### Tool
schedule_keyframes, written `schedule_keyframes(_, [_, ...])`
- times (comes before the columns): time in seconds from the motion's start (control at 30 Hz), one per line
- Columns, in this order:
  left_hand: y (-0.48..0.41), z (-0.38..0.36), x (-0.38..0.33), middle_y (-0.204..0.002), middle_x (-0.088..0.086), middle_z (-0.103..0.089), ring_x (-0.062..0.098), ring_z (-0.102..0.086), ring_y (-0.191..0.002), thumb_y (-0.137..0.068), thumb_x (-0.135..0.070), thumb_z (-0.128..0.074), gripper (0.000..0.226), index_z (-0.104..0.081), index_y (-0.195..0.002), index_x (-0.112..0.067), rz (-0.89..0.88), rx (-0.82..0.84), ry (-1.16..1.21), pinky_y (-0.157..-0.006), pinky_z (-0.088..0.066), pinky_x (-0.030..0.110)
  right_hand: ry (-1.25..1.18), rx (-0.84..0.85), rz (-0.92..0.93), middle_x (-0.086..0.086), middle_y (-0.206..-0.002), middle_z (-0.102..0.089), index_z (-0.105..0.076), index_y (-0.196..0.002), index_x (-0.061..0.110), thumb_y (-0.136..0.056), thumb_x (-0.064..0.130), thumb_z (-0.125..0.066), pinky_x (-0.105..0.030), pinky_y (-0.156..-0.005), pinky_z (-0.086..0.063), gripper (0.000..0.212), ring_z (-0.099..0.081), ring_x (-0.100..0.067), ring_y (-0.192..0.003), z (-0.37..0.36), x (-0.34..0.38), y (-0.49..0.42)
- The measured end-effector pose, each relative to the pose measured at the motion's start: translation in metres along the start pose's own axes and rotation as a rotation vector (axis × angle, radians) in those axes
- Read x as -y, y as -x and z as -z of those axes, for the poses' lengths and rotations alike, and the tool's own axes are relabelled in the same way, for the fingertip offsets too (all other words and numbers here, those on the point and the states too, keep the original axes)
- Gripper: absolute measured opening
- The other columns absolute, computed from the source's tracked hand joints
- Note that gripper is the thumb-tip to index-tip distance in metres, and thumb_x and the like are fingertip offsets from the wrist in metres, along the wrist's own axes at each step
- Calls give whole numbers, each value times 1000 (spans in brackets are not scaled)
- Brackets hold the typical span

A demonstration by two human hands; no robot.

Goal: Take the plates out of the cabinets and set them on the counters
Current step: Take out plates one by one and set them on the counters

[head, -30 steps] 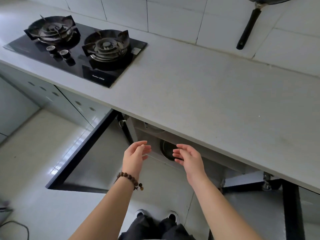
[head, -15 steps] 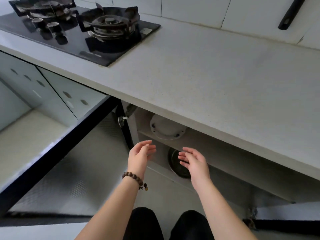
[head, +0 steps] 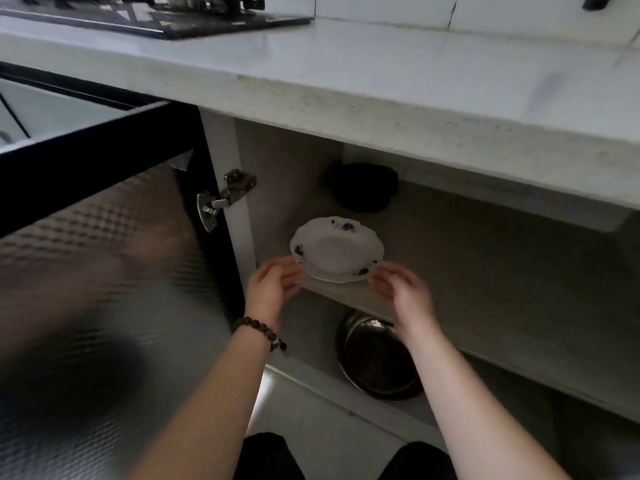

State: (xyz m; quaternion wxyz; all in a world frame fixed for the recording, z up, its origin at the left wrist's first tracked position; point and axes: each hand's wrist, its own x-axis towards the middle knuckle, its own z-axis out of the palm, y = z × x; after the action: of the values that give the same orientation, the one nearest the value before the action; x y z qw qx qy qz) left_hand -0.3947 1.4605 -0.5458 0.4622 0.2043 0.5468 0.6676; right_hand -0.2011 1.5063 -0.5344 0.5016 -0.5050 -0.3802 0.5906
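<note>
A white plate (head: 337,249) with a scalloped rim and blue flowers lies on the upper shelf (head: 485,258) of the open cabinet under the counter (head: 381,77). It seems to rest on a second plate. My left hand (head: 273,285) is at its left edge and my right hand (head: 401,287) at its right edge, fingers spread and curled toward the rim. Motion blur hides whether the fingertips touch the plate. A bead bracelet is on my left wrist.
The cabinet door (head: 104,271) stands open on the left, close to my left arm. A dark bowl (head: 362,187) sits at the back of the upper shelf. A steel basin (head: 377,358) rests on the lower shelf below my right hand. The gas hob (head: 156,15) lies on the counter, top left.
The view has dropped lower and closer to the cabinet. Both hands have moved up and forward from in front of the lower shelf to either side of the white plate.
</note>
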Motion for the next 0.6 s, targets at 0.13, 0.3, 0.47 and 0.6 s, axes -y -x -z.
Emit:
schedule_keyframes(0.13, [-24,4,-4,-98,9,-69,20,-65,-91,-100,-19,-39,26,-61,-106,-7,84,22,117,-92,-48,37,-30,-23,-73,-9,-92,-69,-66,-93,12,-95,2,-47,-26,-66,-58,21,-66,-17,-78,2,7,-22])
schedule_keyframes(0.3, [-47,3,-5,-102,8,-61,19,-58,-87,-100,-28,-41,26,-60,-94,-12,221,-11,194,-93,-43,38,-24,-55,-200,-6,-93,-63,-60,-83,14,-96,3,-47,-27,-73,-51,22,-59,-12,-74,0,13,-48])
schedule_keyframes(0.47, [-69,-1,-7,-107,11,-58,26,-58,-97,-97,-34,-47,31,-57,-113,-10,274,35,298,-91,-46,43,-67,-16,-291,-8,-85,-61,-55,-91,10,-99,6,-43,-39,-82,-51,14,-58,-19,-76,-2,14,-73])
schedule_keyframes(0.6, [-75,-11,-6,-101,11,-60,24,-58,-89,-98,-23,-45,17,-57,-98,-10,297,36,172,-84,-48,40,-65,51,-329,-13,-87,-60,-54,-85,8,-97,1,-40,-43,-81,-51,20,-59,-24,-77,-1,13,-86])
